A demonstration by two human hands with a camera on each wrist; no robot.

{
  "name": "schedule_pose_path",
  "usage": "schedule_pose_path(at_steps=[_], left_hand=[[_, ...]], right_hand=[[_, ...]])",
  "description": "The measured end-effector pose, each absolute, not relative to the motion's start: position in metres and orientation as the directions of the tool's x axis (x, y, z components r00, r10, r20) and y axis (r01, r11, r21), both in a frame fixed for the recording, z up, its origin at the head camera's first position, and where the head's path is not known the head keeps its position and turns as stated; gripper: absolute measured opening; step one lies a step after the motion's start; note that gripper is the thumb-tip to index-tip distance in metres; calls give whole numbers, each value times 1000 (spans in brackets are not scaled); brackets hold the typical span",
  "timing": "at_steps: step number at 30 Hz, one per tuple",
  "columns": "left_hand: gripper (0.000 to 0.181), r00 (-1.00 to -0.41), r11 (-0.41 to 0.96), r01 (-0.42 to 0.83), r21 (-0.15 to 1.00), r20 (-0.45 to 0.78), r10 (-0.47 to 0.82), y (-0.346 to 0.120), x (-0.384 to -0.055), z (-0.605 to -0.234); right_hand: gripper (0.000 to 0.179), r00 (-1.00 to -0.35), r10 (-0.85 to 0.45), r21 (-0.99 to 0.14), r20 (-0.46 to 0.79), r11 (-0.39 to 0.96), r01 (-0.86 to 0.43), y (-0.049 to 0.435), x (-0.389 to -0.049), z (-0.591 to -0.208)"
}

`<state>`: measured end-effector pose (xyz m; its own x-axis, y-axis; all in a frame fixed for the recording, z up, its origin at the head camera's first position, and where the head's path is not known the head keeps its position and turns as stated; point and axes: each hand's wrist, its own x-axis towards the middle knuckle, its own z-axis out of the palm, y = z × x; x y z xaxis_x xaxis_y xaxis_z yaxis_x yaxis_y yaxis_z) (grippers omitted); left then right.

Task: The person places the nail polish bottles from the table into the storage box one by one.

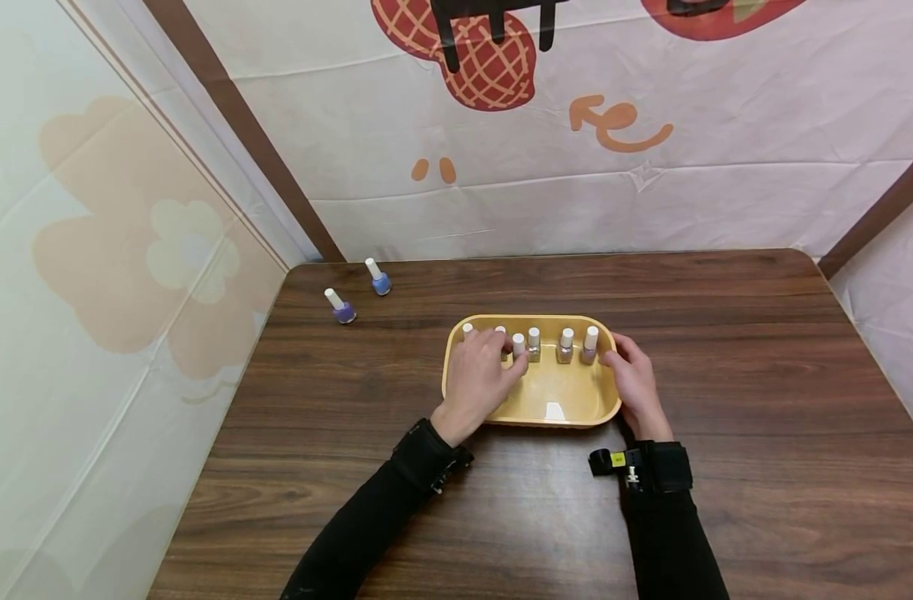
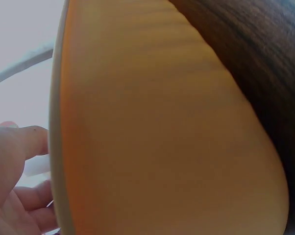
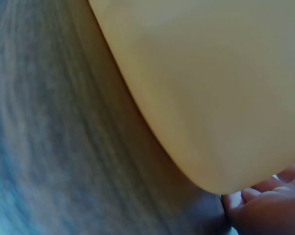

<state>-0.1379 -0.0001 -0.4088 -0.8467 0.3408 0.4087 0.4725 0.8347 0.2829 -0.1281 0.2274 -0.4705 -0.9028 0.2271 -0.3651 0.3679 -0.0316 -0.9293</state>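
A yellow tray point(image 1: 554, 408) rests on the wooden table, holding a row of small nail polish bottles with white caps. My left hand point(image 1: 477, 375) reaches over the tray's left part and pinches a nail polish bottle point(image 1: 519, 343) between thumb and fingers. That hand partly hides other bottles. In the left wrist view, the tray wall point(image 2: 162, 122) covers much of the hand point(image 2: 15, 171). At the tray's right end, my right hand point(image 1: 638, 383) grips the rim, thumb at the inner edge. Its fingers point(image 3: 270, 196) show beside the tray's underside in the right wrist view.
Toward the table's back left corner lie a purple nail polish bottle point(image 1: 343, 312) and a blue one point(image 1: 380, 282), apart from the tray. Printed cloth walls point(image 1: 501, 225) stand behind and to the left of the table point(image 1: 764, 375).
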Motion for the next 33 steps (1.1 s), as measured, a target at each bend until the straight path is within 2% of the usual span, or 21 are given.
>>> schedule_pose_path(at_steps=[33], left_hand=[[24,-879,852,451,266,294,374,17,-124,-434]], right_hand=[[52,-905,209,-928,-370,-42,370,230,-130,-470]])
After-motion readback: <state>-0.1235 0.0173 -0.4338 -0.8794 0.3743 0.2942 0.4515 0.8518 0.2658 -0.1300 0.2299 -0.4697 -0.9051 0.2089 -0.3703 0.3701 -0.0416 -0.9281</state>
